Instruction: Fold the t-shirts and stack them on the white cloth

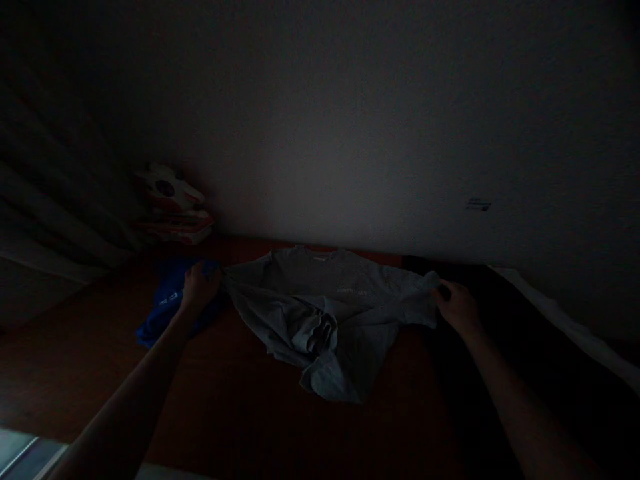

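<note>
A grey shirt (320, 277) with small lettering on its chest lies spread across a reddish-brown surface (240, 400), its collar toward the wall and its lower part bunched in folds. My left hand (200, 285) is closed on the tip of the left sleeve, which it pulls out to the side. On the opposite side, my right hand (456, 303) pinches the cuff of the right sleeve. A crumpled blue cloth (163, 307) with pale lettering lies under and beside my left hand. The room is very dark, so fine detail is hard to see.
A white toy-like object (170, 190) rests on a red and white box (185, 229) at the back left. Curtains (45, 213) hang at the left, and a pale wall (325, 133) rises behind. Black fabric (480, 373) covers the right side.
</note>
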The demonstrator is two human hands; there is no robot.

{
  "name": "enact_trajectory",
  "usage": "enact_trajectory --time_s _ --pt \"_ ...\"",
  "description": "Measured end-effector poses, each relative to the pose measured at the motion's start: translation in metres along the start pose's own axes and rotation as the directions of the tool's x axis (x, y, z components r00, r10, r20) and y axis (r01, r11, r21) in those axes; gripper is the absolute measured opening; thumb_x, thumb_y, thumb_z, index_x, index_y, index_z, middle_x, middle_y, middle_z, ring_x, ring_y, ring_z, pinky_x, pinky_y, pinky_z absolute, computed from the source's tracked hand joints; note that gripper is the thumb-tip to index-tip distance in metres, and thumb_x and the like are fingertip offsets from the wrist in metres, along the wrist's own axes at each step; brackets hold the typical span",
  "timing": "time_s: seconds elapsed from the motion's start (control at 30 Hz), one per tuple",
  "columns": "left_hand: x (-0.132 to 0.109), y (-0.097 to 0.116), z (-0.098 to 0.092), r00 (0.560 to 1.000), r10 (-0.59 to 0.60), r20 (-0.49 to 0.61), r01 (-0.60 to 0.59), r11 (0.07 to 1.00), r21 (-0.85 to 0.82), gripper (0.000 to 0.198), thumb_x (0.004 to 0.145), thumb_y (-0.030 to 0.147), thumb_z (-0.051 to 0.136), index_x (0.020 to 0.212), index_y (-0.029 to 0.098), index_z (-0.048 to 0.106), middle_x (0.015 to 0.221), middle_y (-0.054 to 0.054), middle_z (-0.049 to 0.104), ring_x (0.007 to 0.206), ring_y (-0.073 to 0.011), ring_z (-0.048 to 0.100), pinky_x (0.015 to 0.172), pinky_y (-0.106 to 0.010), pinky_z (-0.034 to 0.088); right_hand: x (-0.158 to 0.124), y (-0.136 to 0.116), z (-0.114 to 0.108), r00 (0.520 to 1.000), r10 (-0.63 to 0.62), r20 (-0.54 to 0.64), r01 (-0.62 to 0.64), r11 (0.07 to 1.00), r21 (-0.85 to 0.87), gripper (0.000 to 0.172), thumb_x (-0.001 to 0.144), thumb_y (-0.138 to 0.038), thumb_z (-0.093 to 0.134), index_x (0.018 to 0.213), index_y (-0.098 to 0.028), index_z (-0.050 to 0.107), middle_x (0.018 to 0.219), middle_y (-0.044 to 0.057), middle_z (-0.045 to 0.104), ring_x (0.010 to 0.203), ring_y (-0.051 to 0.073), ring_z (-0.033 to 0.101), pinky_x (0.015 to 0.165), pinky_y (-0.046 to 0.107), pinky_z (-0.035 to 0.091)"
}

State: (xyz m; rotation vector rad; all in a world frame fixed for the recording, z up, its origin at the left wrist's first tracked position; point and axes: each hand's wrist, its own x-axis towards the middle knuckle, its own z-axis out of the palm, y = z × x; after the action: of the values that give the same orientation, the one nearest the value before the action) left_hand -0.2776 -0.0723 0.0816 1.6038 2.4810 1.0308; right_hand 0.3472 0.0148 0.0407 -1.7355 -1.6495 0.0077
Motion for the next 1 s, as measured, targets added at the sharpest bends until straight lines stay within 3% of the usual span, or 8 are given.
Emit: enact_trajectory --time_s 0.1,0.23,0.3,0.4,0.53,0.67,0.8,1.0 --pt "-0.050 0.012 0.006 0.952 0.305 -0.021 -0.304 0.952 0.026 0.051 0.093 0.042 0.052 0.129 0.006 0.057 0.129 -0.023 0.063 0.123 -0.0341 0.059 0.104 -0.047 0.048 -0.054 -0.037 -0.004 0.967 -0.240 0.085 0.226 0.963 0.144 0.026 0.087 -0.042 0.057 0.095 -0.023 0.073 0.111 0.013 0.073 0.108 0.029 0.067 0.101 0.047 0.051" --pt "-0.129 0.045 0.025 0.604 0.710 0.362 -0.688 0.694 -0.213 0.045 0.094 0.043 0.061 0.135 0.025 0.059 0.134 -0.011 0.064 0.121 -0.0260 0.062 0.104 -0.041 0.051 -0.154 -0.106 -0.017 0.856 -0.371 0.359 0.251 0.907 0.338 0.028 0.094 -0.050 0.059 0.102 -0.027 0.073 0.110 0.006 0.074 0.104 0.023 0.071 0.094 0.038 0.056" --pt "-0.156 0.058 0.037 0.536 0.746 0.395 -0.743 0.639 -0.198 0.061 0.088 0.040 0.070 0.144 0.025 0.053 0.139 -0.012 0.062 0.125 -0.0296 0.059 0.107 -0.047 0.049 -0.191 -0.135 -0.023 0.814 -0.385 0.436 0.262 0.912 0.316 0.049 0.084 -0.053 0.073 0.126 -0.028 0.067 0.131 0.007 0.068 0.118 0.025 0.066 0.099 0.040 0.055" --pt "-0.169 0.068 0.054 0.585 0.707 0.397 -0.727 0.674 -0.131 0.057 0.088 0.028 0.069 0.144 0.022 0.055 0.133 -0.014 0.065 0.119 -0.0301 0.061 0.103 -0.049 0.050 -0.217 -0.158 -0.025 0.804 -0.361 0.473 0.278 0.931 0.236 0.042 0.082 -0.042 0.074 0.122 -0.028 0.070 0.133 0.008 0.069 0.118 0.028 0.067 0.098 0.042 0.055" --pt "-0.156 0.068 0.056 0.647 0.669 0.365 -0.645 0.736 -0.207 0.035 0.090 0.020 0.061 0.124 0.025 0.071 0.118 -0.010 0.070 0.110 -0.0257 0.065 0.099 -0.042 0.053 -0.210 -0.145 -0.024 0.865 -0.270 0.423 0.167 0.949 0.266 0.027 0.090 -0.025 0.055 0.109 -0.025 0.074 0.110 0.008 0.078 0.101 0.025 0.074 0.090 0.037 0.057" --pt "-0.146 0.060 0.025 0.744 0.557 0.369 -0.420 0.819 -0.390 0.028 0.094 0.033 0.057 0.112 0.023 0.075 0.120 -0.011 0.069 0.105 -0.0236 0.068 0.092 -0.034 0.056 -0.192 -0.100 -0.034 0.974 -0.013 0.228 -0.081 0.912 0.401 0.034 0.088 -0.042 0.048 0.110 -0.023 0.068 0.101 0.011 0.079 0.088 0.026 0.076 0.075 0.034 0.060" --pt "-0.151 0.035 -0.019 0.794 0.501 0.345 -0.303 0.818 -0.489 0.038 0.096 0.046 0.052 0.115 0.021 0.073 0.124 -0.013 0.069 0.109 -0.0262 0.067 0.094 -0.035 0.056 -0.183 -0.061 -0.060 0.955 0.227 0.192 -0.290 0.854 0.431 0.040 0.085 -0.057 0.053 0.103 -0.024 0.066 0.092 0.010 0.080 0.082 0.027 0.076 0.068 0.031 0.061" --pt "-0.173 -0.012 -0.040 0.774 0.493 0.398 -0.419 0.869 -0.263 0.035 0.098 0.039 0.051 0.125 0.027 0.070 0.123 -0.009 0.072 0.108 -0.0238 0.069 0.092 -0.032 0.058 -0.208 -0.039 -0.077 0.927 0.115 0.356 -0.226 0.930 0.289 0.042 0.086 -0.063 0.054 0.096 -0.026 0.071 0.091 0.009 0.080 0.085 0.027 0.077 0.074 0.032 0.062"
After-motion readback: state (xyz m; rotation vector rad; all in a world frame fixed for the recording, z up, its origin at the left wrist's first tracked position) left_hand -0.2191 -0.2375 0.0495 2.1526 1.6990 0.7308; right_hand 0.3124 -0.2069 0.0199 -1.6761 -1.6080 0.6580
